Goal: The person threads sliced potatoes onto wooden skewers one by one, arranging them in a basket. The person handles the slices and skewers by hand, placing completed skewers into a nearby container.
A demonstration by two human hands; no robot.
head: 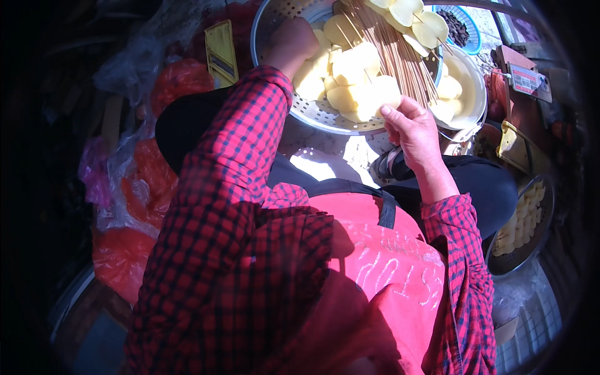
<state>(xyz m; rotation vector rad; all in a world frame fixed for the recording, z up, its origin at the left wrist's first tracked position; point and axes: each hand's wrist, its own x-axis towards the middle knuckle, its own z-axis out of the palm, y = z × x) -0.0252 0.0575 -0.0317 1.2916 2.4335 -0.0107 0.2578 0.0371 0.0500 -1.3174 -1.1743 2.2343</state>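
My left hand (296, 43) reaches into a perforated metal colander (323, 112); its fingers are in shade and mostly hidden, so what they hold cannot be told. Thumb and fingers of my right hand (407, 123) pinch the edge of a pale slice, likely potato (385, 90), above the colander's near rim. A thin wooden stick shows beside that slice. More pale slices (309, 84) lie in the colander between my hands. A thick bundle of thin wooden skewers (386, 47) rests across its right side, and skewered slices (429, 29) lie on top of the bundle.
Right of the colander stand a white bucket (476, 101) with peeled pieces and a blue basket (474, 40) with dark pieces. A yellow slicer (222, 51) lies left, another yellow tool (513, 143) right. A metal tray (546, 229) holds rows of slices. Red plastic bags (124, 262) lie left.
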